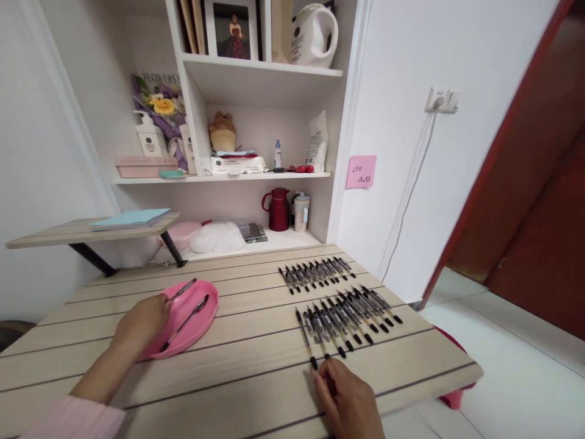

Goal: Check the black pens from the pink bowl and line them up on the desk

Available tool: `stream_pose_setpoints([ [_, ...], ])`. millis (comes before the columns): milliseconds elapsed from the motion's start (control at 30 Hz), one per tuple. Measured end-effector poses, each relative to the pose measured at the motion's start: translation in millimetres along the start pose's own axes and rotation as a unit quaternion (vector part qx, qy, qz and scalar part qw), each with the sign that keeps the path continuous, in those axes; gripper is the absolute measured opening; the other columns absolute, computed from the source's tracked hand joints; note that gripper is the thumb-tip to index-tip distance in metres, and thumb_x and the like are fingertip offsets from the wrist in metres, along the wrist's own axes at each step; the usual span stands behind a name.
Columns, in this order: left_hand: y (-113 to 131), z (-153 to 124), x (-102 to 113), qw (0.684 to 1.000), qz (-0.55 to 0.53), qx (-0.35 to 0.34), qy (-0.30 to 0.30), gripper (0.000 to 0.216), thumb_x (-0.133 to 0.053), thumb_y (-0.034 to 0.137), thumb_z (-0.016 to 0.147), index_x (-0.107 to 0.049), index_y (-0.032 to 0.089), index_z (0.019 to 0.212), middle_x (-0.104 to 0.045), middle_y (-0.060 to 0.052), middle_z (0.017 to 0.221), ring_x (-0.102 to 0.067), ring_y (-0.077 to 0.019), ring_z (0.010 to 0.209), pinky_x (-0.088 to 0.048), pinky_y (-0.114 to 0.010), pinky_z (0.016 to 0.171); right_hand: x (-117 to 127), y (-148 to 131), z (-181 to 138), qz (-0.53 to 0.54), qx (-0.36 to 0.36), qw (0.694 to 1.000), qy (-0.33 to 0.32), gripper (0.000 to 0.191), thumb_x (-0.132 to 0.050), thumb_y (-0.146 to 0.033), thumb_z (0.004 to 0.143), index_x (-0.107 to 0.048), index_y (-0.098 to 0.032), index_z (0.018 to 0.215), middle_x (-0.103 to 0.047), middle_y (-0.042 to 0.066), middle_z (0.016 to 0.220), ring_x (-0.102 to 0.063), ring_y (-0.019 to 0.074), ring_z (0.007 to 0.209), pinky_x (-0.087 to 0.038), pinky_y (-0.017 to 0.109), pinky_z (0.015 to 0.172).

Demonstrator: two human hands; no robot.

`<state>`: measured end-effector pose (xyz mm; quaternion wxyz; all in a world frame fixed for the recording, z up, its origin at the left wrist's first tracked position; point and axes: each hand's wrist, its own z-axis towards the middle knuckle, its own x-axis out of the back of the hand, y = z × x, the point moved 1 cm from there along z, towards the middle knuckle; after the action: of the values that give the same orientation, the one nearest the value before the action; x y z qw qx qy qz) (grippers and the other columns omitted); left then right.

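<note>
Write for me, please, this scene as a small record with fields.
Left hand: over pink plate, at one pen; grip unclear
Also on plate: second pen
Right hand: beside near row of pens; no held item visible
Table: far row of pens behind near row
Shelf: red jug beside pale cup
Wall: pink note, handwritten
</note>
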<state>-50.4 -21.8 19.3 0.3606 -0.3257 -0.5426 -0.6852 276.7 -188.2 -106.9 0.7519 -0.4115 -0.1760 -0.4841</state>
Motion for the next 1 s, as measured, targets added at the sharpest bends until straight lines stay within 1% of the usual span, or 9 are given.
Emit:
stream_pose_setpoints([
  [67, 17, -15, -7, 0.998, -0.053, 0.008, -0.023, 0.028, -0.037, 0.037, 0.077, -0.056, 0.018, 0.077, -0.054, 0.002, 0.054, -0.043, -0.0116, 0.045, -0.032, -0.025, 0.050, -1, -7, 5, 0.056, -0.031, 0.998, -0.013, 0.024, -0.044, -0.033, 0.084, -0.048, -0.020, 0.065, -0.051, -0.002, 0.054, -0.047, 0.0098, 0.048, -0.033, 0.021, 0.049],
  [167, 49, -52, -34, 0.984, -0.159, 0.000, -0.086, 0.043, -0.030, 0.046, 0.081, -0.048, 0.018, 0.107, -0.055, 0.003, 0.060, -0.035, -0.0070, 0.037, -0.028, -0.021, 0.041, -2, -27, 23, 0.189, -0.094, 0.976, -0.047, 0.030, -0.045, -0.040, 0.082, -0.049, -0.019, 0.062, -0.050, -0.001, 0.055, -0.046, 0.0110, 0.052, -0.034, 0.022, 0.049],
  [267, 80, -90, -70, 0.870, -0.438, 0.016, -0.225, 0.037, -0.046, 0.045, 0.076, -0.048, 0.018, 0.101, -0.051, 0.004, 0.059, -0.032, -0.0042, 0.036, -0.025, -0.018, 0.038, -5, -51, 47, 0.368, -0.168, 0.912, -0.072, 0.035, -0.045, -0.049, 0.080, -0.057, -0.017, 0.071, -0.055, 0.001, 0.060, -0.050, 0.0133, 0.058, -0.038, 0.023, 0.054],
  [367, 97, -113, -100, 0.814, -0.508, 0.046, -0.277, 0.033, -0.059, 0.045, 0.067, -0.048, 0.020, 0.085, -0.053, 0.005, 0.059, -0.038, -0.0038, 0.035, -0.024, -0.017, 0.035, -13, -70, 65, 0.516, -0.240, 0.819, -0.074, 0.040, -0.050, -0.053, 0.076, -0.060, -0.015, 0.088, -0.062, 0.004, 0.073, -0.055, 0.0141, 0.065, -0.042, 0.023, 0.057],
  [433, 101, -117, -116, 0.812, -0.506, 0.059, -0.285, 0.036, -0.060, 0.048, 0.063, -0.046, 0.020, 0.080, -0.053, 0.005, 0.057, -0.035, -0.0032, 0.031, -0.019, -0.017, 0.032, -23, -76, 70, 0.561, -0.266, 0.781, -0.072, 0.039, -0.054, -0.053, 0.073, -0.059, -0.015, 0.083, -0.062, 0.003, 0.071, -0.054, 0.0121, 0.060, -0.041, 0.022, 0.055],
  [500, 102, -116, -127, 0.823, -0.502, 0.072, -0.258, 0.038, -0.058, 0.052, 0.064, -0.048, 0.020, 0.081, -0.051, 0.007, 0.051, -0.028, -0.0022, 0.028, -0.013, -0.018, 0.032, -33, -78, 70, 0.573, -0.284, 0.766, -0.063, 0.037, -0.054, -0.053, 0.073, -0.057, -0.015, 0.073, -0.060, 0.000, 0.062, -0.049, 0.0102, 0.052, -0.038, 0.021, 0.050],
  [667, 98, -111, -138, 0.805, -0.541, 0.059, -0.236, 0.047, -0.064, 0.056, 0.056, -0.058, 0.015, 0.079, -0.046, 0.006, 0.041, -0.029, -0.0031, 0.033, -0.014, -0.019, 0.038, -48, -74, 60, 0.560, -0.300, 0.772, -0.038, 0.036, -0.049, -0.052, 0.075, -0.055, -0.017, 0.071, -0.061, 0.001, 0.060, -0.051, 0.0120, 0.052, -0.039, 0.024, 0.052],
  [867, 91, -115, -138, 0.809, -0.496, 0.066, -0.309, 0.072, -0.059, 0.057, 0.062, -0.050, 0.011, 0.118, -0.046, 0.007, 0.037, -0.017, -0.0031, 0.029, -0.005, -0.022, 0.037, -42, -65, 64, 0.546, -0.317, 0.776, -0.001, 0.036, -0.046, -0.053, 0.077, -0.055, -0.018, 0.082, -0.065, 0.004, 0.068, -0.058, 0.0160, 0.059, -0.044, 0.028, 0.059],
  [1000, 85, -115, -139, 0.805, -0.499, 0.071, -0.311, 0.075, -0.057, 0.056, 0.064, -0.045, 0.012, 0.123, -0.045, 0.008, 0.039, -0.018, -0.0029, 0.028, -0.005, -0.020, 0.035, -28, -49, 77, 0.610, -0.312, 0.721, 0.097, 0.029, -0.053, -0.045, 0.075, -0.054, -0.019, 0.089, -0.064, 0.003, 0.080, -0.059, 0.0148, 0.073, -0.046, 0.028, 0.068],
])
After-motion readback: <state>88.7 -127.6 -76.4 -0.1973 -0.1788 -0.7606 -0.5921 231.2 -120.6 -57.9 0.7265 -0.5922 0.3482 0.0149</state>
